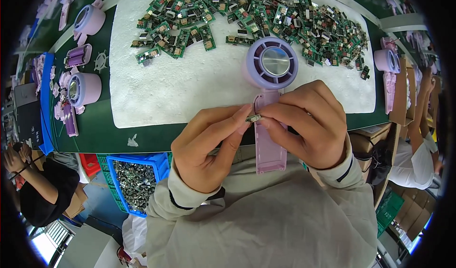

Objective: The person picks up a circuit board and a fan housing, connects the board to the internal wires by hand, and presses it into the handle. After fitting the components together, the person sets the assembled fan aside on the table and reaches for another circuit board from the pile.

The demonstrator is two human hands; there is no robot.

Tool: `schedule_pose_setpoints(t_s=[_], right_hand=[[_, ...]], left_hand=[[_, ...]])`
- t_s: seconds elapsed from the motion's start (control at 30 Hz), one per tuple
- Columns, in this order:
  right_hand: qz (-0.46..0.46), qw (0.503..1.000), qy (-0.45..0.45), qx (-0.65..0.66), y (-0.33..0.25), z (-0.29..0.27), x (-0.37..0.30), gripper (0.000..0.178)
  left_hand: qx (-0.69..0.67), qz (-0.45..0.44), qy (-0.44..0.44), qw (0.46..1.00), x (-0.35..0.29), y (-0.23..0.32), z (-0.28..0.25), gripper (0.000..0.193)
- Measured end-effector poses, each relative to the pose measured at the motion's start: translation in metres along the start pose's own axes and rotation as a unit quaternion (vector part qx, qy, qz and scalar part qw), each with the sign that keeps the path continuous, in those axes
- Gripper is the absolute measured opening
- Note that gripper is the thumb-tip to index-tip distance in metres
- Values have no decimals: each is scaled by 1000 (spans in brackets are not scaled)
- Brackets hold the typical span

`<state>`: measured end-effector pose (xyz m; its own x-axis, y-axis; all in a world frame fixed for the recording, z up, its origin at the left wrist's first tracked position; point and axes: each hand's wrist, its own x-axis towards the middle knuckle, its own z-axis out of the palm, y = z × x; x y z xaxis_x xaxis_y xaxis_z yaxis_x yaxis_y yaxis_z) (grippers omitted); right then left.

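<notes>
A small circuit board [253, 119] is pinched between the fingertips of my left hand [209, 142] and my right hand [311, 123]. Both hands are closed, thumbs and forefingers meeting at the board. Just under it lies the open, hollow pink handle [271, 149] of a handheld fan. The fan's round lilac head [271, 63], with a silver disc at its centre, rests on the white foam sheet [180, 92]. The handle reaches over the table's near edge toward me. My fingers cover its upper part, so I cannot tell whether the board touches it.
Piles of green circuit boards [180, 37] cover the far part of the foam. Other pink fans [84, 88] and parts lie left on the green table [114, 137]. A blue bin [135, 182] of small parts stands below the edge. Other people [418, 144] sit at both sides.
</notes>
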<state>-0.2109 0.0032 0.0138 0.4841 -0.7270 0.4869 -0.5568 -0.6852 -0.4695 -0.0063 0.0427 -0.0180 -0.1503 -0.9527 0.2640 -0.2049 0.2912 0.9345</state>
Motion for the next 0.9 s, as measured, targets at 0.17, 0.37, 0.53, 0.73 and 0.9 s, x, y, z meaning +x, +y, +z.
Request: schedule_pose_setpoints(t_s=[0.17, 0.37, 0.53, 0.73, 0.9], right_hand=[[54, 998, 12, 32, -7, 2, 2, 27], [77, 994, 40, 67, -28, 9, -2, 25], [96, 990, 57, 83, -33, 6, -6, 22], [188, 976, 51, 93, -30, -12, -9, 24], [465, 711, -168, 500, -25, -33, -27, 26]], left_hand=[[143, 104, 56, 983, -2, -5, 15, 35], [220, 189, 124, 949, -16, -9, 28, 39], [196, 179, 134, 955, -17, 3, 23, 41], [154, 147, 108, 971, -9, 19, 3, 41], [120, 161, 93, 975, -6, 20, 8, 41]])
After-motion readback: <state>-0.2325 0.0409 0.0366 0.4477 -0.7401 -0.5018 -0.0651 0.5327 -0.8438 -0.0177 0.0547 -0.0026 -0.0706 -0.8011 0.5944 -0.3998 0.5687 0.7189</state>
